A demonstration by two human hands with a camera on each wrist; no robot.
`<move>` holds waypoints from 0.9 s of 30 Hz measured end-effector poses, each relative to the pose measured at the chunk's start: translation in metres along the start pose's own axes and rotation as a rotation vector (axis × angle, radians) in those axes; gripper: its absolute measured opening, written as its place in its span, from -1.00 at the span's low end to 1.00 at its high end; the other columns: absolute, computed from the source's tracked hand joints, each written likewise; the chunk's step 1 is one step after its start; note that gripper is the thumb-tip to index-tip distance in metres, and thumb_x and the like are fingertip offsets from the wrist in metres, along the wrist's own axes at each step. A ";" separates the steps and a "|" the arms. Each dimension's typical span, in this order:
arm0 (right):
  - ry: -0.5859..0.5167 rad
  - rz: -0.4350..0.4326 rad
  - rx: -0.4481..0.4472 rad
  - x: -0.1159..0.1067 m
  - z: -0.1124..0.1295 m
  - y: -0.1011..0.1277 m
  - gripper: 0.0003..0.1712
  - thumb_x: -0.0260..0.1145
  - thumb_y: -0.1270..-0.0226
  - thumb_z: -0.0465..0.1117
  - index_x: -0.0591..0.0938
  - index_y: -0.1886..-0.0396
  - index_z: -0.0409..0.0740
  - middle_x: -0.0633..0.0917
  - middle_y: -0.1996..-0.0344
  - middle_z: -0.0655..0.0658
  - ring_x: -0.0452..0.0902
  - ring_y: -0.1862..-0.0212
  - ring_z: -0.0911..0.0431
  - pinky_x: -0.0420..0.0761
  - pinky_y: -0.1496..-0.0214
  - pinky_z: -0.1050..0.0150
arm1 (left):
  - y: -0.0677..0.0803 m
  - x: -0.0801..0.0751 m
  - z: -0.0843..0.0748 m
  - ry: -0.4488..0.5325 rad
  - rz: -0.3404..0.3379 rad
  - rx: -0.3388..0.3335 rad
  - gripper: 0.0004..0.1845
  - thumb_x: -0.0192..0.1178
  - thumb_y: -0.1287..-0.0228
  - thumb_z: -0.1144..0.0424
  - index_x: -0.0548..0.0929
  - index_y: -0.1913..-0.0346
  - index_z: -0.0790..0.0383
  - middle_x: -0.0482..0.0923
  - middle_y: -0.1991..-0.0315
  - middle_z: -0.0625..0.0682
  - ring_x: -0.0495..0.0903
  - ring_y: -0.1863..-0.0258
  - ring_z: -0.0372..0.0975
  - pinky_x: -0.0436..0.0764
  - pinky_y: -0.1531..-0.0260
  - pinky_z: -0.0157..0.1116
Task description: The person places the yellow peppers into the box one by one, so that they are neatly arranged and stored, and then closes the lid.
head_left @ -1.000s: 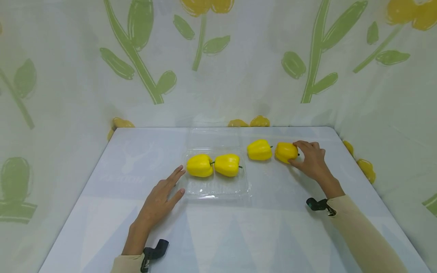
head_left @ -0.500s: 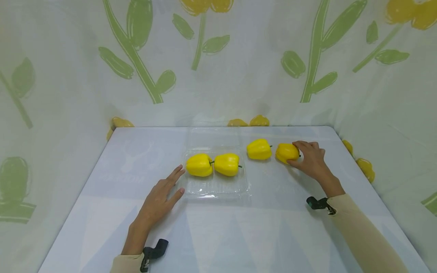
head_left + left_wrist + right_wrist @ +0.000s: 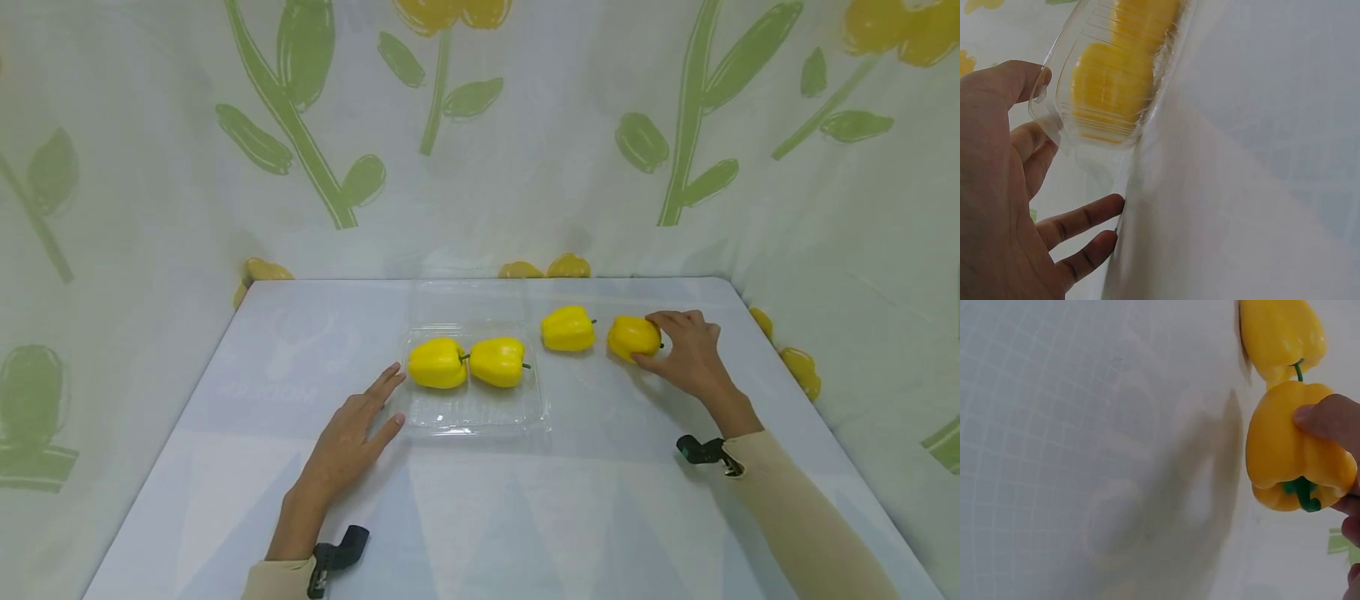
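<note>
At the table's middle lies an opened clear plastic container point(image 3: 472, 412) with two yellow bell peppers, the left pepper point(image 3: 437, 363) and the right pepper point(image 3: 497, 362), side by side in it. My left hand point(image 3: 348, 442) is at its left side, fingers spread; in the left wrist view the thumb point(image 3: 1035, 81) touches the rim. Right of the container another yellow bell pepper point(image 3: 567, 328) lies on the table. Farther right, my right hand point(image 3: 690, 350) pinches a yellow bell pepper point(image 3: 632, 337) between thumb and fingers. The right wrist view shows its green stem point(image 3: 1305, 492) pointing toward the camera.
The container's clear lid point(image 3: 471, 300) is folded back toward the table's far edge. A flower-patterned curtain point(image 3: 525, 183) hangs behind and at both sides of the pale table point(image 3: 600, 500).
The right hand and the pepper it pinches have shifted very slightly to the right, widening the gap to the neighbouring pepper. My left hand stays by the container.
</note>
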State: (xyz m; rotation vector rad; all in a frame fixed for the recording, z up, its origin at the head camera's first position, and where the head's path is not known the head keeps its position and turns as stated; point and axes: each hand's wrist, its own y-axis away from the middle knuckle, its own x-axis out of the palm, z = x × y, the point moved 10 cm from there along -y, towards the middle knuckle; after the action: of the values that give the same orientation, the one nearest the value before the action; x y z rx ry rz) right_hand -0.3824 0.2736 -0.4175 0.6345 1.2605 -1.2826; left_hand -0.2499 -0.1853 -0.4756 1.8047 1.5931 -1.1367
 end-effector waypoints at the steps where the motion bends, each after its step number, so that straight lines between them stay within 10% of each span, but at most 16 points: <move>1: -0.001 -0.006 -0.003 -0.002 0.001 0.001 -0.23 0.60 -0.06 -0.02 0.56 -0.19 -0.32 0.54 -0.17 -0.38 0.27 -0.08 -0.24 0.12 0.07 -0.22 | 0.000 0.000 0.000 0.001 0.000 0.001 -0.32 0.06 -0.51 -0.04 0.09 -0.59 -0.21 -0.06 -0.59 -0.29 0.39 -0.22 -0.10 0.42 -0.19 0.09; 27: -0.053 -0.079 -0.077 -0.033 0.036 0.022 -0.24 0.66 0.05 -0.03 0.62 -0.14 -0.27 0.62 -0.10 -0.33 0.33 -0.01 -0.18 0.07 0.17 -0.10 | 0.000 0.000 -0.001 0.001 0.001 0.011 -0.32 0.02 -0.52 -0.08 0.08 -0.60 -0.21 -0.08 -0.59 -0.30 0.40 -0.20 -0.11 0.42 -0.18 0.08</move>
State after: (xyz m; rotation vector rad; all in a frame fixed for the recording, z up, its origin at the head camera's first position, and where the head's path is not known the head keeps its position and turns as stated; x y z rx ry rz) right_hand -0.3443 0.2574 -0.3834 0.4976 1.2960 -1.3009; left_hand -0.2496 -0.1848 -0.4755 1.8133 1.5891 -1.1470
